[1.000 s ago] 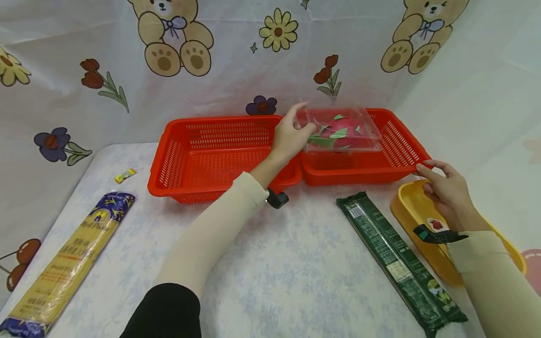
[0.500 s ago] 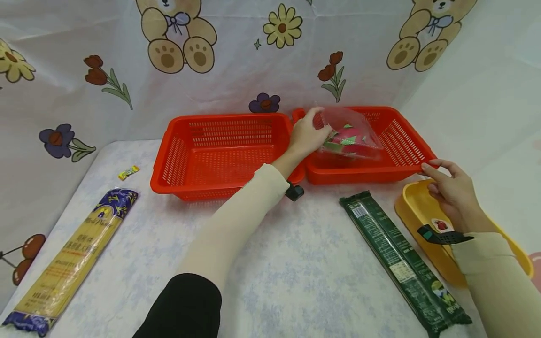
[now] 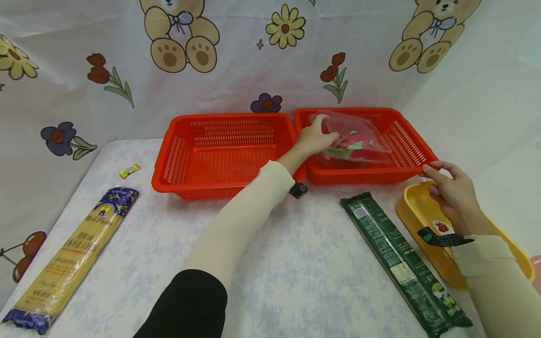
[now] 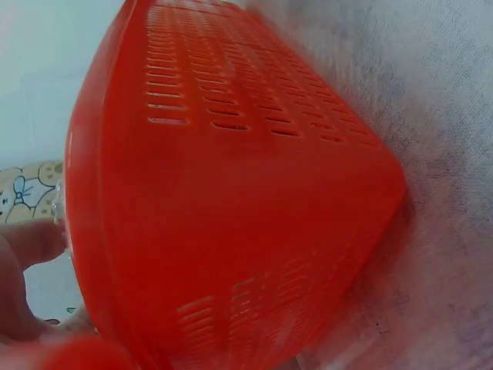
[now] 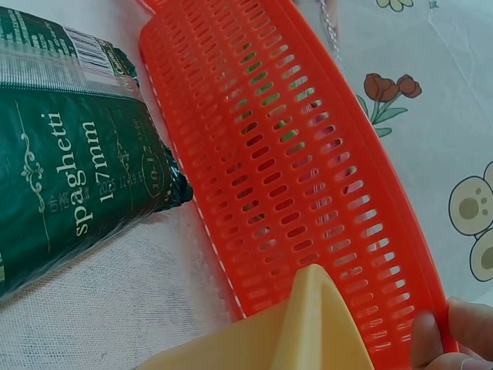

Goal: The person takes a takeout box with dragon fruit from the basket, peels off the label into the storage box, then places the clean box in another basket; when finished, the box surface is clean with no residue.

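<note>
My left hand (image 3: 316,137) pinches the left side of a clear plastic container (image 3: 372,126) with a pink and green dragon fruit (image 3: 359,144) in it. The container is tilted and sits low inside the right red basket (image 3: 355,177); whether it touches the bottom I cannot tell. With thumb and fingers, my right hand (image 3: 455,195) holds the basket's front right corner, also seen in the right wrist view with the fingers (image 5: 466,327) on the rim. In the left wrist view a red basket wall (image 4: 208,200) hides most of what the hand holds.
A second red basket (image 3: 224,191) stands directly left. A green spaghetti packet (image 3: 401,263) lies in front, beside a yellow bin (image 3: 416,206) under my right hand. At left lie a yellow and blue pasta packet (image 3: 76,258) and a small yellow candy (image 3: 129,171). A patterned cloth hangs behind.
My left hand has moved right and down, lowering the container with the dragon fruit into the right basket. My right hand keeps its hold on the basket's corner.
</note>
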`<state>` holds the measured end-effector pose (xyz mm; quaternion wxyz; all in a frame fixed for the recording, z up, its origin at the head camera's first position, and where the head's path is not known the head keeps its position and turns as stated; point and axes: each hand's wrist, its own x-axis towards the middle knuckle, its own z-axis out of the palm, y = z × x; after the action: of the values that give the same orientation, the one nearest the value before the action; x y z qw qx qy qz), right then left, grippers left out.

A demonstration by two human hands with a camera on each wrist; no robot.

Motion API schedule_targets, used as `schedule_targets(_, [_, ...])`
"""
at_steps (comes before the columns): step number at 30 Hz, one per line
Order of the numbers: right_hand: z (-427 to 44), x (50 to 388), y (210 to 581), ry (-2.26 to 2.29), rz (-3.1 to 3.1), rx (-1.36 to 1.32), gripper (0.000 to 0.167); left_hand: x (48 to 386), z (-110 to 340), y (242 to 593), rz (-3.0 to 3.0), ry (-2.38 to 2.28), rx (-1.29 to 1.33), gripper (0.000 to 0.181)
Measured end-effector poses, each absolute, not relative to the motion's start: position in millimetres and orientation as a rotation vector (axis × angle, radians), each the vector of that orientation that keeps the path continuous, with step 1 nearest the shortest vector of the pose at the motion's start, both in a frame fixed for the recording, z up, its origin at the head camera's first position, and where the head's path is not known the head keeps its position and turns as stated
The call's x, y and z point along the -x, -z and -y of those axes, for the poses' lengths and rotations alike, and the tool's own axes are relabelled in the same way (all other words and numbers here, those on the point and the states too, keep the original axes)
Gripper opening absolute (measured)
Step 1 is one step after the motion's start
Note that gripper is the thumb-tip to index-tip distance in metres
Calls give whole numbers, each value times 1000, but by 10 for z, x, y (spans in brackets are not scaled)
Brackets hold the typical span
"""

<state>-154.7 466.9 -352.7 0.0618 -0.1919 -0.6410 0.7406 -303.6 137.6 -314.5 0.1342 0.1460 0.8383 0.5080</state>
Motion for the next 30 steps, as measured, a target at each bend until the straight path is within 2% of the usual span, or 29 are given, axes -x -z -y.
schedule_targets(9, [-4667,1540,3528,-2214,1944,574,48,3060,-1525,3130,-2418,-1323,-394,69])
schedule_targets(14, [-4663,1517,3525,-2221,1946,579,47,3072,-1560,3117,-2406,-1205,-414,82])
schedule_targets(21, [-4656,1495,3524,-2201,1981,646,54,3058,-1585,3083,-2507,-858,-532,99])
schedule_targets(30, [-4661,1540,3551,-2093,2087,570,42,2929,-1576,3089,-2775,-659,-539,101])
